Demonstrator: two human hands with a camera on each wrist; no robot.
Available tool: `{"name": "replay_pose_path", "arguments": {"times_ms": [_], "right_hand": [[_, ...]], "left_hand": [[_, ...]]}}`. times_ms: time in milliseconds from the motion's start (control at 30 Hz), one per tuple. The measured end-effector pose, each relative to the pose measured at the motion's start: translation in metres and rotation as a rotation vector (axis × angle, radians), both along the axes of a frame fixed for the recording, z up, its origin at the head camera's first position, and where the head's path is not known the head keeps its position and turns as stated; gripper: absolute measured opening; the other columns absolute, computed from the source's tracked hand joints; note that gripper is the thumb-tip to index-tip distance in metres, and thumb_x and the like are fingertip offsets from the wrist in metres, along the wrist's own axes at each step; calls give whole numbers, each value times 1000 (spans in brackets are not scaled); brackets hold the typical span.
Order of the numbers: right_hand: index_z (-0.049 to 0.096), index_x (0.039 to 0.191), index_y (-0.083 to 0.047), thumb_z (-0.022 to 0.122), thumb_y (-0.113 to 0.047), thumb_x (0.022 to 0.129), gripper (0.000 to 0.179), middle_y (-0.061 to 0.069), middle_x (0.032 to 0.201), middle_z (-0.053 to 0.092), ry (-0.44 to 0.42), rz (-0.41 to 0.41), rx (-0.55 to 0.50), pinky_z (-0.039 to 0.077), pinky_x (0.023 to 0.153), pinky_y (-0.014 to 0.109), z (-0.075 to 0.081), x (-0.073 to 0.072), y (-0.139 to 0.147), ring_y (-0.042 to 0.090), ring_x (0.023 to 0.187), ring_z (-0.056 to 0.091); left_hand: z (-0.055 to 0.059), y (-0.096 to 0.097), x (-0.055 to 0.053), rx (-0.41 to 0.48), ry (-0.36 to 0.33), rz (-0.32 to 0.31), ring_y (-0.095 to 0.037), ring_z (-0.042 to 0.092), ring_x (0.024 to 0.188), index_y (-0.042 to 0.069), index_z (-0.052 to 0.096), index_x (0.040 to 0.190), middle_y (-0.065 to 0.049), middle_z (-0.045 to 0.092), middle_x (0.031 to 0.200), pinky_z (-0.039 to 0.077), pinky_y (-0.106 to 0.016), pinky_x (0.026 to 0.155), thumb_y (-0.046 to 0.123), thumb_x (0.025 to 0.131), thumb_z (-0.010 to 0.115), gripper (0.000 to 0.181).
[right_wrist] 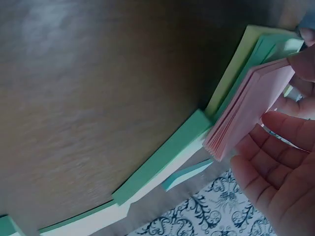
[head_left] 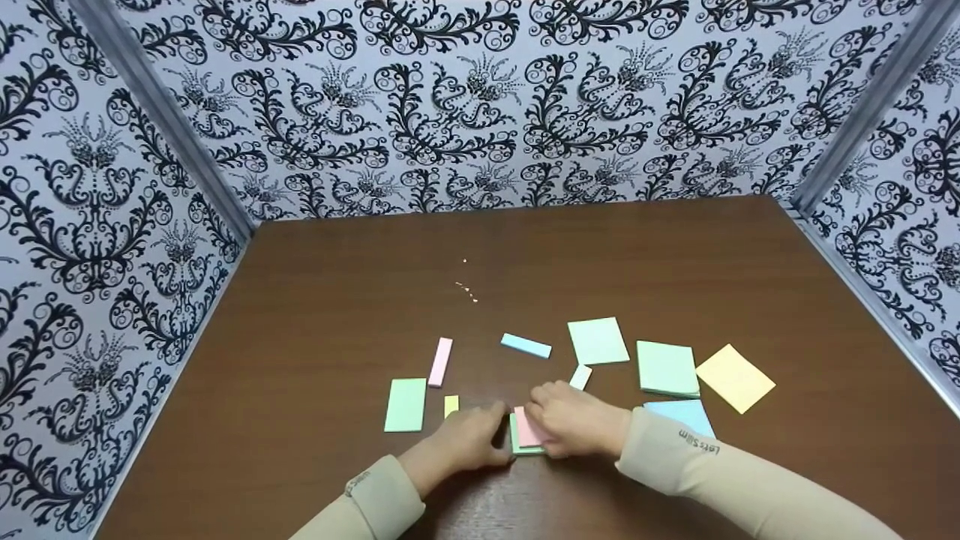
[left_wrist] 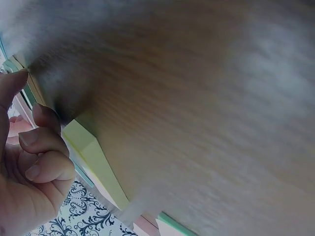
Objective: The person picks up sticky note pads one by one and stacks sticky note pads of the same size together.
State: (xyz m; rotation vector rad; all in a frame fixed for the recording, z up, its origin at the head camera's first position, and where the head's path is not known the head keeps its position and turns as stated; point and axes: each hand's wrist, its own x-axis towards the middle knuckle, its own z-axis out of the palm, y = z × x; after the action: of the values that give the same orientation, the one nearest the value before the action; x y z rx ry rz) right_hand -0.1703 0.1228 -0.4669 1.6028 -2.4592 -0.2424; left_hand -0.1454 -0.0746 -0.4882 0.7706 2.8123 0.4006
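My right hand [head_left: 566, 418] pinches a small pink sticky note pad [right_wrist: 256, 101], whose leaves fan slightly apart at one end. The pink pad lies tilted over a green sticky note pad [head_left: 528, 451], with a yellowish layer [right_wrist: 231, 73] beneath the green in the right wrist view. My left hand [head_left: 472, 435] is at the stack's left side, thumb and forefinger curved about the edge of the green pad. Its other fingers curl in toward the palm in the left wrist view. A narrow yellow pad [left_wrist: 96, 157] lies right beside those fingers.
Left of the hands lie a green pad [head_left: 405, 405] and a narrow pink pad [head_left: 440, 362]. Behind them is a narrow blue pad [head_left: 526, 346]. Rightward are pale green [head_left: 598, 341], green [head_left: 667, 367], yellow [head_left: 736, 379] and blue pads [head_left: 686, 415]. Patterned walls [head_left: 480, 112] border the brown table [head_left: 337, 300].
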Motion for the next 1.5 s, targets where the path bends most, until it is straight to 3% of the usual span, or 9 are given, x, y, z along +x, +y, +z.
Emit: {"name": "replay_pose_path", "arguments": {"times_ms": [333, 567, 1033, 1500], "right_hand": [[61, 103, 0, 67, -35, 71, 47, 4, 82, 52, -64, -43, 32, 42, 66, 30, -4, 6, -4, 17, 73, 47], [61, 106, 0, 65, -35, 73, 48, 5, 87, 56, -58, -31, 33, 42, 67, 30, -4, 6, -4, 18, 77, 50], [60, 105, -1, 66, -35, 73, 47, 5, 88, 56, -87, -31, 35, 42, 68, 29, -4, 7, -5, 18, 78, 50], [61, 102, -2, 68, -33, 71, 45, 3, 84, 55, -74, -27, -1, 41, 65, 28, -8, 6, -5, 16, 75, 49]], "left_hand": [[0, 1, 0, -20, -12, 6, -20, 61, 77, 9, 50, 106, -6, 63, 85, 48, -33, 65, 39, 75, 70, 48], [1, 1, 0, -30, -4, 0, -20, 61, 75, 9, 50, 104, -6, 62, 81, 47, -33, 63, 42, 75, 70, 48], [-2, 0, 2, -42, 38, -14, -21, 62, 72, 9, 49, 102, -7, 62, 79, 47, -33, 60, 43, 76, 69, 47], [1, 0, 0, -31, 35, -33, -21, 63, 80, 8, 51, 106, -9, 65, 89, 49, -32, 64, 43, 77, 69, 49]]}}
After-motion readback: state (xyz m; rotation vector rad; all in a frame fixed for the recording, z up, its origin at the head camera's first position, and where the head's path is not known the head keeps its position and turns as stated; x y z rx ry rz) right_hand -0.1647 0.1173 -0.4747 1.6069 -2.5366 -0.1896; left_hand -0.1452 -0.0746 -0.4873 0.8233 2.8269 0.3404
